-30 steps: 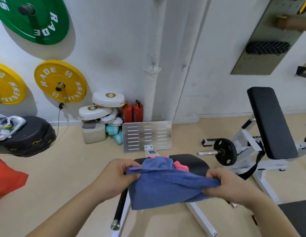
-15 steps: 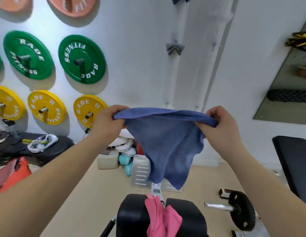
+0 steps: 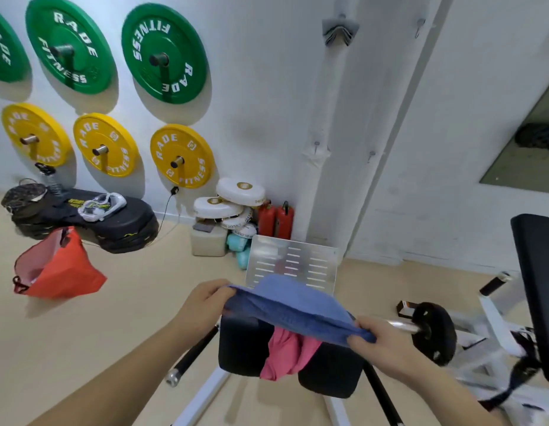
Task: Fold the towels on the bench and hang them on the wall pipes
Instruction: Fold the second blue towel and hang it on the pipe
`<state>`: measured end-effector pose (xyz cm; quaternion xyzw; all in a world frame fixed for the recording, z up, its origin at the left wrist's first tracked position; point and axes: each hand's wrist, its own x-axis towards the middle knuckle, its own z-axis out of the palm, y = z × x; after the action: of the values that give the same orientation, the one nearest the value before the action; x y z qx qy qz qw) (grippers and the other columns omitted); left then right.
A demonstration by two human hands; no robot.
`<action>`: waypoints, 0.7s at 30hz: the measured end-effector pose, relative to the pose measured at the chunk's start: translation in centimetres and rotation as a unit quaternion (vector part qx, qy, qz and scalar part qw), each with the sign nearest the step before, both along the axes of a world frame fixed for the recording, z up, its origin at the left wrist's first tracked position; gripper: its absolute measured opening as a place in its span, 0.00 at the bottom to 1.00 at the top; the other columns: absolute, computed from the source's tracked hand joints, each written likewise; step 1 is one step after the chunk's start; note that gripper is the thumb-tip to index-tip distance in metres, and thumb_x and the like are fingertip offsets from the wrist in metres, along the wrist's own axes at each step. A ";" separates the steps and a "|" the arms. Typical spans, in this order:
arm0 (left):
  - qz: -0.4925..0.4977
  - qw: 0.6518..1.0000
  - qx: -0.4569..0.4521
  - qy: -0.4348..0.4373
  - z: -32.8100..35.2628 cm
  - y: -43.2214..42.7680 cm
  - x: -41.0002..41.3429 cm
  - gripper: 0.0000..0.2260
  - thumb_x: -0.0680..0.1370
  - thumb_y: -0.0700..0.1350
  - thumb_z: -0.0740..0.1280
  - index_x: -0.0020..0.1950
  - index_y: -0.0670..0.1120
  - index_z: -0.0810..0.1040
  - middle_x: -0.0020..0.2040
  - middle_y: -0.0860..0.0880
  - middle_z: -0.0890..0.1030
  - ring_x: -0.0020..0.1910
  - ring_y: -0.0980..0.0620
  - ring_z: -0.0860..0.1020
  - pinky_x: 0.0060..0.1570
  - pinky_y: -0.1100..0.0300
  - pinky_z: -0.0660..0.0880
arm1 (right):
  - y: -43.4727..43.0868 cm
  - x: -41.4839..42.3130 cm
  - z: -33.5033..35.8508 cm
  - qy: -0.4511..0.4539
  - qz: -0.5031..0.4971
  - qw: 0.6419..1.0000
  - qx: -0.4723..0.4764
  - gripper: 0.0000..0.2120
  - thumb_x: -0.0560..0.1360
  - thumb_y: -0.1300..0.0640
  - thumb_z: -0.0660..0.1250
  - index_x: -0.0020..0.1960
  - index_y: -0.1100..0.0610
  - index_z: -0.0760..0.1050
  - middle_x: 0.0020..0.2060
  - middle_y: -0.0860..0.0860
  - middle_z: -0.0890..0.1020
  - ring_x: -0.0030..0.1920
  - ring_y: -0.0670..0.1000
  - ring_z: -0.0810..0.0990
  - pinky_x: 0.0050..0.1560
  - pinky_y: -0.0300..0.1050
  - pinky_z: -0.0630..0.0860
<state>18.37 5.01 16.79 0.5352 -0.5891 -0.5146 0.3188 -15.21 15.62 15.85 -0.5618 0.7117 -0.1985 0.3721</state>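
I hold a blue towel (image 3: 293,305) stretched between both hands above the black padded bench (image 3: 242,345). My left hand (image 3: 202,305) grips its left end and my right hand (image 3: 386,342) grips its right end. The towel lies nearly flat, folded over along its near edge. A pink towel (image 3: 287,353) is draped over the middle of the bench under the blue one. White wall pipes (image 3: 323,118) run up the wall behind, and a folded grey towel (image 3: 340,29) hangs on one near the top.
Green and yellow weight plates (image 3: 164,53) hang on the left wall. An orange bag (image 3: 59,270) lies on the floor at left. Red canisters (image 3: 276,221), white pads and a metal footplate (image 3: 293,265) stand by the wall. A second bench with a loaded bar (image 3: 432,332) is at right.
The blue towel was lifted from the bench to chest height and hung down. Now my hands have dropped it low over the bench, flatter, and the view has tilted down.
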 end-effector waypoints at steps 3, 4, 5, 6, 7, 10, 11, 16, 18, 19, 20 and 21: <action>-0.015 0.998 0.030 -0.045 -3.4 2.5 1.4 0.15 0.76 0.50 0.60 0.41 0.39 0.78 0.35 0.49 0.74 0.39 0.49 0.74 0.45 0.44 0.77 | 2.4 0.1 -3.2 -0.003 0.003 0.997 0.076 0.14 0.72 0.45 0.63 0.42 0.57 0.72 0.33 0.49 0.72 0.36 0.49 0.73 0.42 0.47 0.68; -0.016 0.998 0.035 -0.056 -4.2 3.2 1.7 0.13 0.79 0.48 0.60 0.39 0.43 0.78 0.34 0.50 0.74 0.38 0.50 0.73 0.42 0.48 0.75 | 3.0 0.4 -3.6 -0.028 -0.002 0.996 0.087 0.14 0.72 0.45 0.62 0.39 0.56 0.70 0.33 0.50 0.71 0.36 0.49 0.71 0.42 0.48 0.66; -0.011 0.997 0.038 -0.066 -4.8 3.8 1.9 0.14 0.81 0.45 0.60 0.38 0.45 0.79 0.33 0.50 0.74 0.37 0.51 0.73 0.41 0.52 0.72 | 3.6 0.7 -4.0 -0.050 -0.010 0.994 0.094 0.11 0.72 0.47 0.62 0.37 0.54 0.69 0.33 0.49 0.70 0.36 0.48 0.69 0.42 0.48 0.64; -0.006 0.997 0.034 -0.070 -5.3 4.4 2.0 0.14 0.82 0.43 0.60 0.40 0.45 0.80 0.33 0.47 0.75 0.37 0.52 0.73 0.40 0.55 0.70 | 4.1 1.0 -4.1 -0.068 -0.013 0.993 0.094 0.10 0.74 0.51 0.63 0.37 0.54 0.69 0.33 0.48 0.69 0.36 0.48 0.68 0.42 0.47 0.62; 0.000 0.997 0.027 -0.074 -5.5 5.0 2.0 0.14 0.83 0.42 0.60 0.42 0.45 0.81 0.35 0.44 0.77 0.36 0.53 0.73 0.40 0.56 0.69 | 4.6 1.3 -3.9 -0.078 -0.015 0.993 0.088 0.09 0.76 0.56 0.63 0.38 0.57 0.69 0.33 0.48 0.69 0.36 0.48 0.67 0.42 0.46 0.62; 0.004 0.996 0.011 -0.090 -5.8 6.4 2.1 0.13 0.84 0.44 0.60 0.45 0.43 0.81 0.38 0.40 0.77 0.35 0.54 0.71 0.38 0.58 0.66 | 5.7 1.6 -3.8 -0.123 -0.015 0.990 0.062 0.07 0.72 0.63 0.66 0.39 0.61 0.69 0.33 0.47 0.70 0.35 0.46 0.67 0.39 0.44 0.62; 0.007 0.996 0.015 -0.092 -5.9 6.9 2.2 0.13 0.84 0.44 0.60 0.45 0.44 0.81 0.38 0.41 0.77 0.34 0.55 0.71 0.38 0.58 0.65 | 6.0 1.7 -3.4 -0.133 -0.011 0.989 0.061 0.07 0.71 0.64 0.68 0.39 0.61 0.69 0.34 0.48 0.71 0.35 0.47 0.67 0.40 0.44 0.62; 0.010 0.994 0.020 -0.111 -5.8 9.7 2.9 0.14 0.84 0.42 0.61 0.49 0.53 0.86 0.40 0.56 0.85 0.40 0.60 0.80 0.42 0.63 0.73 | 7.8 1.5 -3.1 -0.187 0.011 0.977 0.107 0.05 0.66 0.60 0.72 0.36 0.57 0.75 0.37 0.58 0.77 0.38 0.50 0.74 0.41 0.42 0.69; 0.003 0.991 0.029 -0.129 -5.9 10.3 3.2 0.14 0.84 0.43 0.62 0.48 0.55 0.86 0.41 0.56 0.86 0.44 0.60 0.81 0.45 0.63 0.76 | 8.1 1.0 -3.6 -0.186 0.009 0.974 0.127 0.08 0.70 0.58 0.73 0.36 0.55 0.74 0.33 0.51 0.74 0.35 0.47 0.72 0.40 0.40 0.67; 0.001 0.990 0.029 -0.136 -6.0 10.4 3.3 0.14 0.84 0.43 0.62 0.47 0.54 0.87 0.40 0.55 0.86 0.43 0.59 0.81 0.44 0.62 0.76 | 8.2 0.6 -4.1 -0.184 0.002 0.974 0.133 0.10 0.74 0.57 0.72 0.37 0.56 0.74 0.32 0.48 0.73 0.35 0.46 0.72 0.41 0.40 0.66; 0.004 0.990 0.028 -0.141 -6.1 10.3 3.4 0.14 0.83 0.44 0.63 0.45 0.54 0.87 0.39 0.54 0.85 0.41 0.58 0.81 0.43 0.60 0.76 | 8.2 0.4 -4.7 -0.175 -0.009 0.975 0.138 0.11 0.78 0.56 0.71 0.40 0.58 0.75 0.32 0.47 0.73 0.35 0.46 0.72 0.42 0.41 0.67; 0.010 0.990 0.027 -0.140 -6.1 10.2 3.3 0.14 0.83 0.45 0.63 0.45 0.53 0.87 0.39 0.53 0.85 0.40 0.57 0.81 0.42 0.60 0.76 | 8.2 0.3 -5.3 -0.158 -0.021 0.977 0.138 0.11 0.81 0.54 0.68 0.42 0.59 0.76 0.33 0.47 0.75 0.36 0.46 0.74 0.42 0.42 0.68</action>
<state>21.68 15.19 10.71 0.6163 -0.6081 -0.4474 0.2242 -14.93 23.77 10.53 -0.4513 0.6761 -0.1921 0.5499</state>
